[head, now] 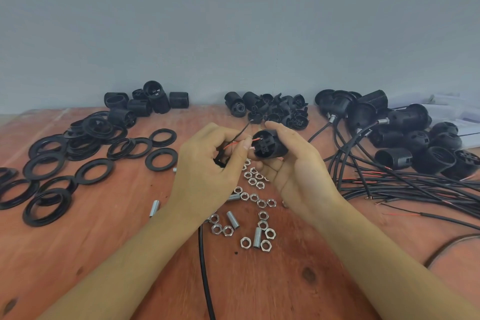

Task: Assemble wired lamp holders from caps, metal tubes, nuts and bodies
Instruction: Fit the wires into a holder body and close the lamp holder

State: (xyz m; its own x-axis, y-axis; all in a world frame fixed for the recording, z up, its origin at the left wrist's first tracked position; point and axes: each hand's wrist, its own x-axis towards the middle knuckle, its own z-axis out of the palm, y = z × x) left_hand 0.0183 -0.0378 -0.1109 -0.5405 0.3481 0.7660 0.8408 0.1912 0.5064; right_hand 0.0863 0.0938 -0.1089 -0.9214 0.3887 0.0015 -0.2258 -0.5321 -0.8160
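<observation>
Above the reddish wooden surface (pixel 104 254), my right hand (pixel 293 166) closes its grip round a round black plastic lamp holder body (pixel 270 148) while my left hand (pixel 205 169) pinches a thin red wire (pixel 235 144) at the body's open end, over scattered shiny hexagonal metal nuts (pixel 245 242).

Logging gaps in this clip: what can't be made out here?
Head view: whether the thin red wire is seated in the black plastic lamp holder body; too small.
Black piece inside the left hand; curled fingers hide it.
Black cable; the left forearm covers it, bottom edge cuts it.
</observation>
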